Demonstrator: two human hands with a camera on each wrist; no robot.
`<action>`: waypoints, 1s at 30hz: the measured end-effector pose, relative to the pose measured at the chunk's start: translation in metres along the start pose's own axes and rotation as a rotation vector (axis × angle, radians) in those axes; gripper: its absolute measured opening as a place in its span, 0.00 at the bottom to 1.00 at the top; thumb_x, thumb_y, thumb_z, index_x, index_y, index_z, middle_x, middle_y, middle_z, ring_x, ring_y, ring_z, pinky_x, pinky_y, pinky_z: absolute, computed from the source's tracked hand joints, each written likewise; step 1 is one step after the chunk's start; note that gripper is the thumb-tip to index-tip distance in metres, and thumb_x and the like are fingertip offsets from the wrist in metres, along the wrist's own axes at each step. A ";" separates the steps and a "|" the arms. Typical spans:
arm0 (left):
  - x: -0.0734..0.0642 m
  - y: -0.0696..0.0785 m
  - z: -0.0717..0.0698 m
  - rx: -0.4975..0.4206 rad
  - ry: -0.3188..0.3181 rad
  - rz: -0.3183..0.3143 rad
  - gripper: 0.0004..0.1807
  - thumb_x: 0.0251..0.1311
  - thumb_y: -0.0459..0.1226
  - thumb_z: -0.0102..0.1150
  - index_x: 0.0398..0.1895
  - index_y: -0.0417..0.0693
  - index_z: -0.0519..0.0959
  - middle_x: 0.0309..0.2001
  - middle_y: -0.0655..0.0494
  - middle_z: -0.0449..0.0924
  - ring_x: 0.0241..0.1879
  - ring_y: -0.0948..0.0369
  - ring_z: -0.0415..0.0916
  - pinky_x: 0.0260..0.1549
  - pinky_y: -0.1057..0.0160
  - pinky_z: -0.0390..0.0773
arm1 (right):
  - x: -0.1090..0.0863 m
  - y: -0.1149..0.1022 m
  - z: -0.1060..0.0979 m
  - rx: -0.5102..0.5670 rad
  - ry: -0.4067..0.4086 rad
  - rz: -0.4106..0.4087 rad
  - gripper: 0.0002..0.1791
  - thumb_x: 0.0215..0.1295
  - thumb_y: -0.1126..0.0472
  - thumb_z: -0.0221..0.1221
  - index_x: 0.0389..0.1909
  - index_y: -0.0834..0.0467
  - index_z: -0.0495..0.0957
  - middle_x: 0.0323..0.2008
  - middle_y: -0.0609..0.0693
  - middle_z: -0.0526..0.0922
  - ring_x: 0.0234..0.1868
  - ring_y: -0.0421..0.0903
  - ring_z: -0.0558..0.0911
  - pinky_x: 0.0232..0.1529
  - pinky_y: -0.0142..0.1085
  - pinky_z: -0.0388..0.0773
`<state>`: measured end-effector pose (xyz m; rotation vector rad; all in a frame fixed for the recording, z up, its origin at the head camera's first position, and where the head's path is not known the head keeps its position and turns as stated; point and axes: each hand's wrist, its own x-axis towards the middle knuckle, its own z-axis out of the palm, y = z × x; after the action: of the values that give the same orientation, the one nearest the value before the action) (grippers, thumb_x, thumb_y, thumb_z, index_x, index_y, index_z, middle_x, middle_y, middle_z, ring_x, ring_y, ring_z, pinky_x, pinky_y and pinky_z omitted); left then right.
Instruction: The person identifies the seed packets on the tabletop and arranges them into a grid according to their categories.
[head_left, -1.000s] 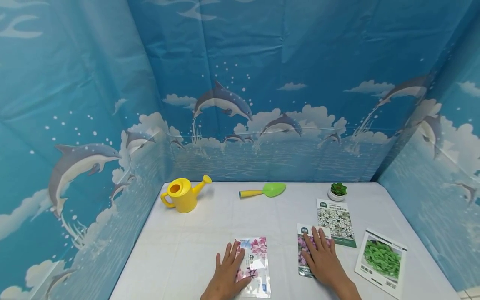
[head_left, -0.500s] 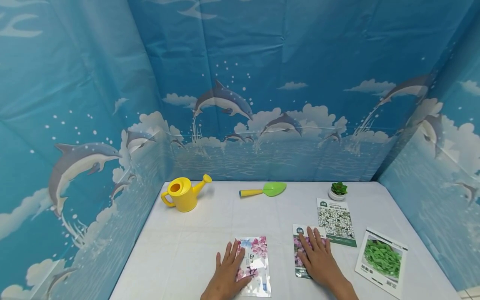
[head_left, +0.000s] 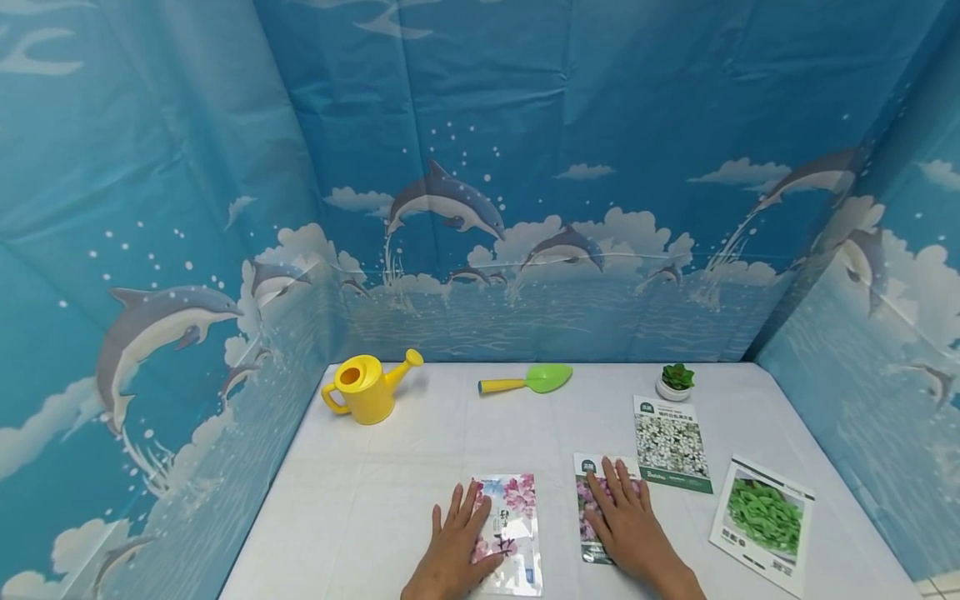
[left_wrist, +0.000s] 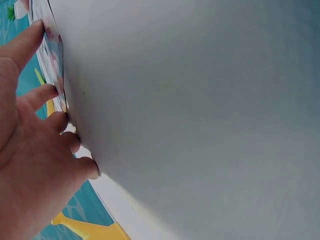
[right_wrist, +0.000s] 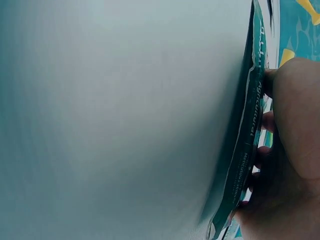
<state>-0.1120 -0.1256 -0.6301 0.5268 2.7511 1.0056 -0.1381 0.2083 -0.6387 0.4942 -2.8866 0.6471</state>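
My left hand (head_left: pixel 453 546) lies with spread fingers on the left edge of a seed packet (head_left: pixel 517 533) printed with pink blossoms. In the left wrist view its thumb and fingertips press down at that packet (left_wrist: pixel 52 55). My right hand (head_left: pixel 626 525) rests flat, fingers straight, over a second seed packet (head_left: pixel 588 508) with purple-pink flowers and a green lower band. Much of this packet's front is hidden under the fingers. The right wrist view shows the band of the packet (right_wrist: pixel 245 135) edge-on, with the fingertips on its face.
A white-flower seed packet (head_left: pixel 672 442) lies behind my right hand, with a potted succulent (head_left: pixel 677 382) above it. Farther right is a green-vegetable seed packet (head_left: pixel 763 521). At the back stand a yellow watering can (head_left: pixel 365 392) and a green trowel (head_left: pixel 546 378) lies beside it.
My right hand has slid the purple-pink flower packet left, toward the blossom packet and away from the white-flower packet, whose lower band now shows fully. My left hand has stayed put.
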 end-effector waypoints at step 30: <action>-0.002 -0.004 0.007 0.012 0.044 0.033 0.49 0.66 0.58 0.68 0.84 0.44 0.64 0.88 0.44 0.46 0.86 0.37 0.37 0.73 0.18 0.35 | -0.013 -0.027 0.006 -0.012 -0.088 0.047 0.35 0.79 0.46 0.60 0.80 0.57 0.70 0.84 0.64 0.58 0.84 0.69 0.54 0.78 0.75 0.46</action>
<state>-0.1093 -0.1257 -0.6378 0.5601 2.7971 1.0207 -0.1171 0.1863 -0.6359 0.4660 -2.9908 0.6296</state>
